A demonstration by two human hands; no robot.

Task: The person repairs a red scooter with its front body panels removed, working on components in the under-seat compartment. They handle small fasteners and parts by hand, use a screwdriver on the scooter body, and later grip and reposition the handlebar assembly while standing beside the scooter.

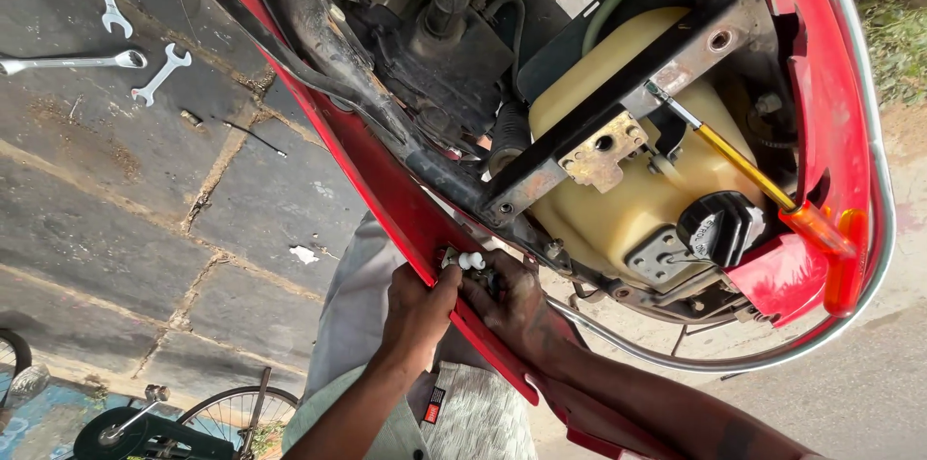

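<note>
Over stone paving — both hands' grip (417, 304) (509, 298) pinched on a white clip (470, 261).

Bright, sharp daylight; soft shadows

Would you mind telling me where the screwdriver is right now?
In the head view, the screwdriver lies at the right, inside the open scooter body: its tip rests on the black metal bracket over the yellowish fuel tank, its orange handle against the red side panel.
</note>
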